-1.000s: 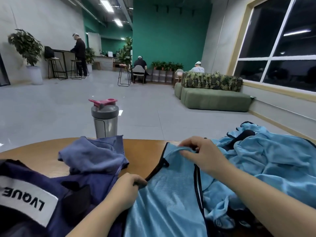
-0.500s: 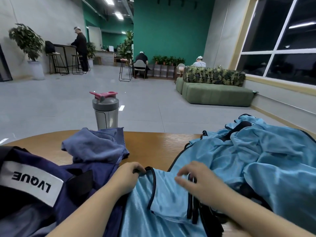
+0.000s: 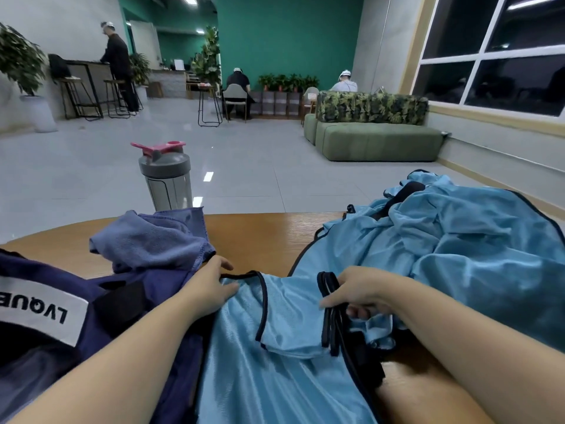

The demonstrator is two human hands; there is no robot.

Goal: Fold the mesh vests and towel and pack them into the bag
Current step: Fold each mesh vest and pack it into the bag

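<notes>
Left hand [image 3: 211, 289]: pinches light-blue mesh vest [image 3: 275, 347] hem, frame centre.
Right hand [image 3: 363, 293]: grips bunched black straps.
Risk: slippery mesh may slide and spoil the fold.

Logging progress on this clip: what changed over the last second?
The right hand drew the light blue vest's far edge toward the person, folding it over, and grips its black trim. The left hand kept holding the near edge. Towel, bag, bottle unchanged.

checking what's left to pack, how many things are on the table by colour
light blue: 2, the mesh vest in the hands and a vest heap whose number I cannot tell
dark blue: 2, the towel and the bag
grey: 1, the shaker bottle
total: 5
</notes>
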